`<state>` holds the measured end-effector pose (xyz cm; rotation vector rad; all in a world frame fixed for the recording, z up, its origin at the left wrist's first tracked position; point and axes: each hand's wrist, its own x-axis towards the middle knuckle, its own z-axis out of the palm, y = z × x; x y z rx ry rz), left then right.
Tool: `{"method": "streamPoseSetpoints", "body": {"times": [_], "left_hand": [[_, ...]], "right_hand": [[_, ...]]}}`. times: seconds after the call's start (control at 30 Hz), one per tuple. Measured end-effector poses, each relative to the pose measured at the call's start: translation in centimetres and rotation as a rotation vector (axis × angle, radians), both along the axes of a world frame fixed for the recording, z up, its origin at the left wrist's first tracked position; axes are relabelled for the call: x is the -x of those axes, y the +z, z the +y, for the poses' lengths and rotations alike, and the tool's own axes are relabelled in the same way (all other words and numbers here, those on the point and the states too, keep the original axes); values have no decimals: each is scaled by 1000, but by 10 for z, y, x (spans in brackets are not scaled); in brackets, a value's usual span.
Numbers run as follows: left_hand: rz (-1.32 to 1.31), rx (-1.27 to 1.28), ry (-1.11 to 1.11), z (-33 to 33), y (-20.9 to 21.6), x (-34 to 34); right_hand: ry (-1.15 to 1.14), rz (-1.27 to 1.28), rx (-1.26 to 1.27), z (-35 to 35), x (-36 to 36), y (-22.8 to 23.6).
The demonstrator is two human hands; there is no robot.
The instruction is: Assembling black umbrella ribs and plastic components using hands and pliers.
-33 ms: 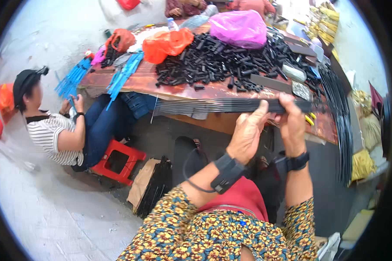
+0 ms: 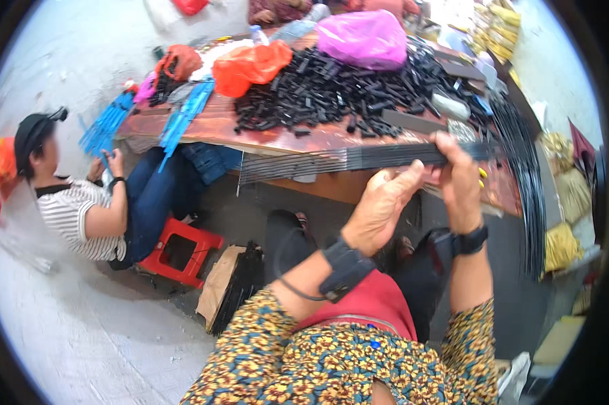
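A bundle of long thin black rods (image 2: pixel 378 156) lies level across my front, below the near edge of the table. My right hand (image 2: pixel 458 177) is closed round it near its right part, fingers over the top. Just left of that, my left hand (image 2: pixel 385 206) has its thumb and fingers at the bundle's lower side; the fingertips are partly hidden. Toward the left end the rods spread apart slightly. Beyond the bundle, a heap of short black tubular pieces (image 2: pixel 304 94) covers much of the wooden table (image 2: pixel 284 140).
More black rods (image 2: pixel 535 202) hang over the table's right edge. Pink (image 2: pixel 362 40) and orange (image 2: pixel 250 67) plastic bags lie by the heap. At left, a seated co-worker (image 2: pixel 81 209) handles blue strips (image 2: pixel 108 125). Below are a red stool (image 2: pixel 183 250) and a rod-filled carton (image 2: pixel 220 283).
The left ends of the rods have fanned out and dipped a little. My left hand has shifted slightly down and left, while my right hand still holds the bundle.
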<state>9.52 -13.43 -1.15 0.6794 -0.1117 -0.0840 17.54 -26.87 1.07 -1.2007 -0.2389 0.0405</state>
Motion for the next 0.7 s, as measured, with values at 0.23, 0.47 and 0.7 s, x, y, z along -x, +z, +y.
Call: {"method": "streamPoseSetpoints", "body": {"times": [0.23,0.47,0.7], "left_hand": [[-74,-836,-3,87,11,40],[-436,-1382,-299,115,-70,2],[-80,-1042,-980,71,-137,-5]], "right_hand": [[91,-305,535,-85,-38,69],[368,-639,754,-54,-35,99],[505,-589,791,-17,-24,89]]}}
